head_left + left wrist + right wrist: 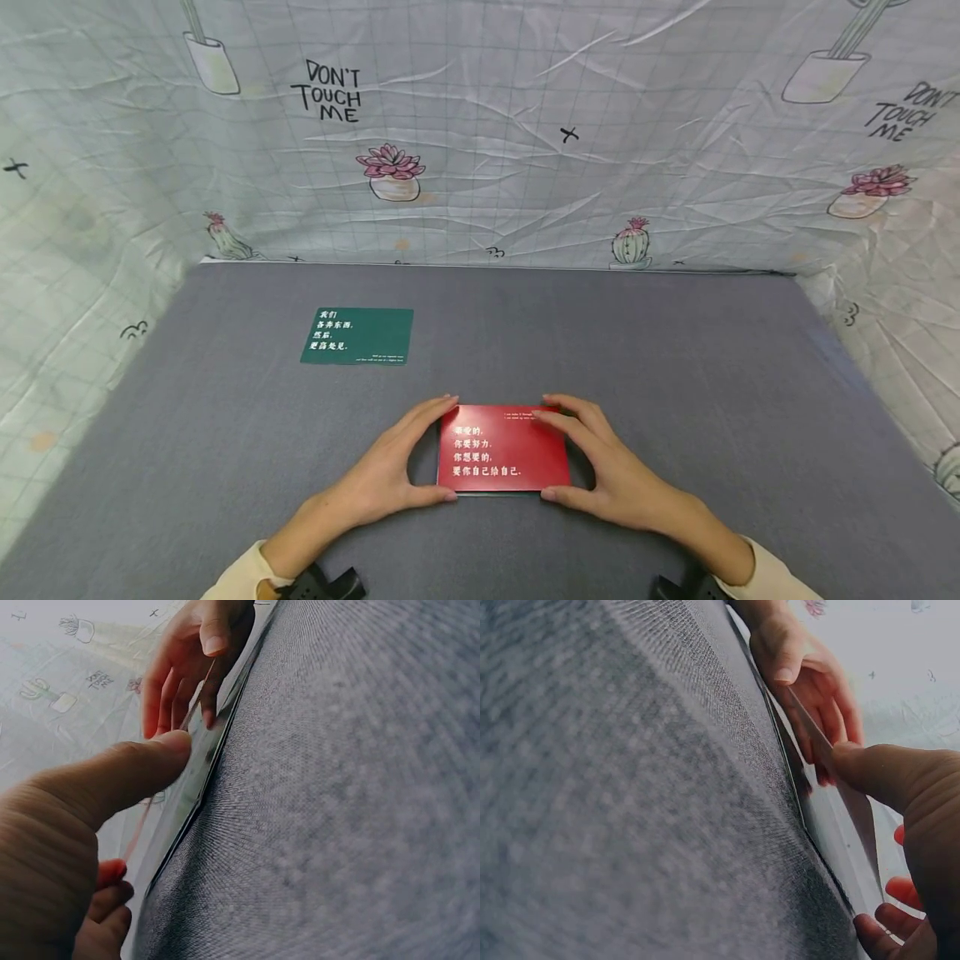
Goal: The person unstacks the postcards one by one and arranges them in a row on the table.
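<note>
A red card [510, 450] with white Chinese writing is held flat between both hands at the near middle of the table. My left hand [378, 477] grips its left end, thumb at the near edge and fingertips at the far corner. At the right end my right hand [626, 479] grips it the same way, one finger lying over the card's top face. Seen edge-on in the right wrist view, the red card [840, 780] is raised above the cloth. A thin strip of another edge shows under its near side.
Farther back and to the left lies a green card [367, 336] with white writing. Grey cloth [675, 358] covers the table. A wrinkled white printed sheet [495, 167] hangs along the back and both sides.
</note>
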`<state>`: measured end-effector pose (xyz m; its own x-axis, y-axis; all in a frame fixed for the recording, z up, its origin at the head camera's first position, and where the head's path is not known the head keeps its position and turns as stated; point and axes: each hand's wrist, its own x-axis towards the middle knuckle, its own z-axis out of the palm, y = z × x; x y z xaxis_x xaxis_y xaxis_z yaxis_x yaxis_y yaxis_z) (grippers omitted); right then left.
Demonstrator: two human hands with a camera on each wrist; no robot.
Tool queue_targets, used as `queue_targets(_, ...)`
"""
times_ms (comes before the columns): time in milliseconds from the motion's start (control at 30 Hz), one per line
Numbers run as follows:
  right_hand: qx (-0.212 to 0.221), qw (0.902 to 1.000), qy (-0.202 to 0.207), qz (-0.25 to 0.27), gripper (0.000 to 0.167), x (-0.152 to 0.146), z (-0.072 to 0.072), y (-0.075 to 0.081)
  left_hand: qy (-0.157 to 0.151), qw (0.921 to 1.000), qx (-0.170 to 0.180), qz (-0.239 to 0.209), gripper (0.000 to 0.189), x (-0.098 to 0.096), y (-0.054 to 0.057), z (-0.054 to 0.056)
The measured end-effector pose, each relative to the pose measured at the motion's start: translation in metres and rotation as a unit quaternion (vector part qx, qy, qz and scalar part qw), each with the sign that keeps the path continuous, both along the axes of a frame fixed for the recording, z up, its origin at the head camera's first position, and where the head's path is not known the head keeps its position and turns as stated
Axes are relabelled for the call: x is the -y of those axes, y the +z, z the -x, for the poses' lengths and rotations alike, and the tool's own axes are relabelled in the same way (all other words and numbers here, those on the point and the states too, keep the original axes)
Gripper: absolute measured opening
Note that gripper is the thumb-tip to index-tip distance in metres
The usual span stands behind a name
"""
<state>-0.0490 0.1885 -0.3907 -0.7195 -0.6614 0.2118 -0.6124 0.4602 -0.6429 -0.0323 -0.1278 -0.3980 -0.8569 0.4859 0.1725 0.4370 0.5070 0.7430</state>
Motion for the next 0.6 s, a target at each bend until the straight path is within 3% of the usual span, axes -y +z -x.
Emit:
queue_targets(233, -0.003, 1.0000, -0.003, 0.003, 0.085, -0.001, 0.003, 0.001, -0.002, 0.9992, -0.033, -0.021, 0.098, 0.002, 0.000, 0.002)
queue_targets(600, -0.046, 0.9981, 0.018, 0.037, 0.086, -0.004, 0.007, 0.011, 0.002, 0.9988, -0.035, -0.036, 0.095, 0.008, 0.009, 0.006)
